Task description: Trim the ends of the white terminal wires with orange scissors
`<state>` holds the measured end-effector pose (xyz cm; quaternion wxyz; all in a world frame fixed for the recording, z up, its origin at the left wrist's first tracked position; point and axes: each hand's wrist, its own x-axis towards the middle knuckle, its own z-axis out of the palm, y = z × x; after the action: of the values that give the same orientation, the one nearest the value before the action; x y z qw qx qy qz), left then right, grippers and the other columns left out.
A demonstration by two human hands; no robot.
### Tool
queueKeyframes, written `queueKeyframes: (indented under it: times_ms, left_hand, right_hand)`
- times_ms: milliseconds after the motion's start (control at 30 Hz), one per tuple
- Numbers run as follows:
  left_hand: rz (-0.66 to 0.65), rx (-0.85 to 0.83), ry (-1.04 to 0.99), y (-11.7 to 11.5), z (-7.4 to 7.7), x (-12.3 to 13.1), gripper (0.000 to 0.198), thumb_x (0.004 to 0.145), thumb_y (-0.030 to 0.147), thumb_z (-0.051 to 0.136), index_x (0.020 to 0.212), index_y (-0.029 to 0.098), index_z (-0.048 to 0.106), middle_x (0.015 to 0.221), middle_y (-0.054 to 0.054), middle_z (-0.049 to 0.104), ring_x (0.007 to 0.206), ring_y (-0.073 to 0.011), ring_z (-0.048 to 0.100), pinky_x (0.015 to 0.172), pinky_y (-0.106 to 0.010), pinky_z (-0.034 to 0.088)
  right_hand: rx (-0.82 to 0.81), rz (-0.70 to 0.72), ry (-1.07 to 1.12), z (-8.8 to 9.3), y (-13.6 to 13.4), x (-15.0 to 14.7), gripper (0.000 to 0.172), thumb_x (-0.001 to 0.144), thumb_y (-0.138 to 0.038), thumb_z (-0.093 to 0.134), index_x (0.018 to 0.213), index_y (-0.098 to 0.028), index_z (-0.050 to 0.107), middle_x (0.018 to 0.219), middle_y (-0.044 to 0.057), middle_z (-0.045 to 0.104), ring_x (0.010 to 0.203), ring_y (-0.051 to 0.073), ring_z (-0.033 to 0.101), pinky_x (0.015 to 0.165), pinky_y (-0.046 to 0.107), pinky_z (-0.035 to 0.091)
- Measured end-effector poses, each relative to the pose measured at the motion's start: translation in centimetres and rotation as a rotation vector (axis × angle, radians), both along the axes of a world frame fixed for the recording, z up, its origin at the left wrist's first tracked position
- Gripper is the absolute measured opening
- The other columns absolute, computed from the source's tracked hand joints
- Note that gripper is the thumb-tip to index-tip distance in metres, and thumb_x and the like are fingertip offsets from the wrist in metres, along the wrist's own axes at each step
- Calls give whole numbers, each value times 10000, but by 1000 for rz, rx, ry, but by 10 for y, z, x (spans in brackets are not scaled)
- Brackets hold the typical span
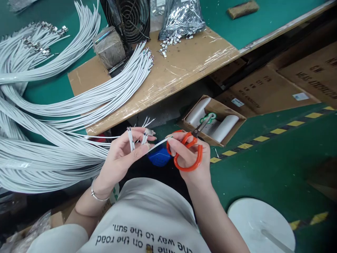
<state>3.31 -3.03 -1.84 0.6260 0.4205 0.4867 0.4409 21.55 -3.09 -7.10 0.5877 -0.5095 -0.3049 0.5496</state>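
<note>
My left hand [117, 158] is closed around several thin white wires, and short white ends [131, 139] stick out between its fingers. One white wire [158, 143] is stretched from my left thumb to my right fingertips, which pinch its end. My right hand [198, 175] also holds scissors [200, 154] with orange handles looped around the fingers. Their metal blades point up and away from the wire. Both hands are in front of my body, below the table's edge. A large bundle of white wires [52, 151] runs from the left toward my left hand.
On the green table lie more white wires [118, 93], a black fan [131, 19], a tape-wrapped block [110, 47] and a plastic bag [181, 17] beside small metal pieces [171, 41]. An open carton [231, 135] with white rolls stands below, right. A white round stool [260, 225] is lower right.
</note>
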Motion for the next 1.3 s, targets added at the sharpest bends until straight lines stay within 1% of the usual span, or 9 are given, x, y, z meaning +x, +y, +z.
queueKeyframes:
  times_ms: [67, 200, 333, 467, 567, 667, 800, 1133, 1300]
  left_hand:
    - [38, 12, 3, 2, -1, 0, 160, 880, 286, 916, 965, 203, 809, 1125, -65, 792, 982, -210, 795, 925, -331, 673]
    - [-5, -13, -67, 5, -2, 1, 144, 938, 305, 862, 943, 195, 770, 794, 9, 731, 557, -105, 666, 555, -217, 574]
    - [-4, -44, -85, 6, -2, 2, 138, 950, 309, 840, 984, 193, 774, 763, 7, 712, 546, -111, 646, 495, -210, 538]
    - [-5, -70, -44, 6, -2, 3, 185, 943, 345, 847, 958, 180, 763, 736, 7, 684, 505, -97, 588, 437, -198, 457]
    - [-19, -72, -31, 5, -1, 6, 191, 938, 304, 863, 886, 170, 738, 724, 22, 653, 509, -57, 520, 426, -159, 371]
    - [-33, -60, -32, 4, 0, 8, 185, 885, 210, 905, 848, 169, 728, 724, 36, 651, 573, -56, 558, 513, -149, 450]
    - [-88, -41, -13, 2, 1, 6, 161, 892, 183, 893, 853, 172, 736, 711, 42, 663, 593, -68, 591, 580, -167, 509]
    - [-198, -109, -10, 3, 4, 5, 147, 950, 272, 855, 872, 170, 785, 649, 40, 668, 561, -67, 582, 557, -169, 475]
    - [-162, -78, 63, 1, 9, 8, 155, 942, 245, 853, 833, 170, 772, 630, 30, 698, 549, -76, 604, 557, -179, 470]
  right_hand:
    - [-57, -50, 16, -13, 2, 6, 203, 731, -383, 920, 731, -220, 799, 510, -38, 559, 497, 128, 511, 477, 280, 383]
    - [-179, -100, -6, -44, 4, 16, 322, 689, -464, 943, 782, -189, 806, 550, -43, 557, 503, 108, 478, 486, 276, 351]
    - [-163, -262, -71, -59, -1, 26, 351, 720, -510, 941, 768, -196, 792, 588, -41, 567, 534, 111, 488, 532, 290, 373]
    - [-11, -357, -156, -44, -7, 32, 301, 816, -404, 905, 631, -237, 736, 562, -22, 577, 563, 145, 529, 578, 324, 428]
    - [61, -200, -215, -21, -10, 27, 253, 876, -320, 864, 647, -253, 780, 587, -7, 634, 615, 165, 590, 627, 332, 481]
    - [133, 18, -237, 0, -10, 14, 35, 849, -267, 876, 818, -281, 883, 709, 5, 736, 629, 160, 608, 610, 323, 500]
    - [186, 164, -94, 12, -3, -2, 101, 785, -282, 940, 875, -315, 911, 657, -17, 696, 575, 137, 555, 542, 295, 470]
    - [275, 245, -122, 12, 3, 9, 87, 787, -225, 954, 784, -293, 900, 593, -22, 645, 576, 128, 492, 527, 296, 374]
    - [231, 18, -38, 17, 13, 14, 293, 780, -225, 914, 547, -235, 737, 499, -30, 557, 520, 126, 501, 506, 297, 394]
